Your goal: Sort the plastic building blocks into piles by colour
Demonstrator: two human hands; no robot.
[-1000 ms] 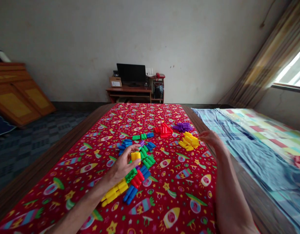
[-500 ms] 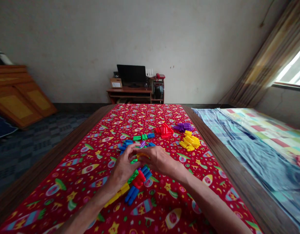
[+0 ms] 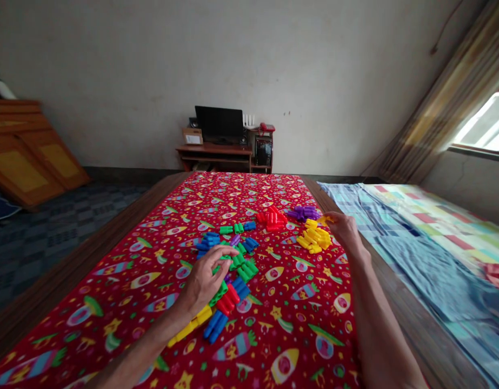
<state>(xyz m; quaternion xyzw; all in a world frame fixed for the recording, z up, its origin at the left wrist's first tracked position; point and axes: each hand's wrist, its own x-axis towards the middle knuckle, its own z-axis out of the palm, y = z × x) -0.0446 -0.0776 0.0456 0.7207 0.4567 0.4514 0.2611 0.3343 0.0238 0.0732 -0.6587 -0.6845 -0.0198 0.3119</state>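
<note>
A joined cluster of yellow, blue, red and green plastic blocks [image 3: 228, 296] lies on the red rocket-print cloth [image 3: 298, 335]. My left hand [image 3: 204, 278] rests on the cluster's far end, fingers curled over a green block [image 3: 241, 265]. Off to the right, my right hand [image 3: 345, 229] reaches beside the pile of yellow blocks [image 3: 314, 237] and pinches a small yellow block [image 3: 326, 219] at its fingertips. Behind these sit a red pile [image 3: 273, 218], a purple pile [image 3: 304, 212], a blue pile [image 3: 211, 240] and a few loose green blocks [image 3: 235, 228].
The cloth covers a long wooden table [image 3: 82, 259]. A bed with checked sheets [image 3: 415, 232] runs along the right side. A desk with a monitor [image 3: 220, 125] stands at the far wall, and a wooden cabinet [image 3: 30, 156] stands on the left.
My right hand came in to my left hand, took the yellow block it held, and has moved back right to the yellow pile. My left hand has settled onto the cluster.
</note>
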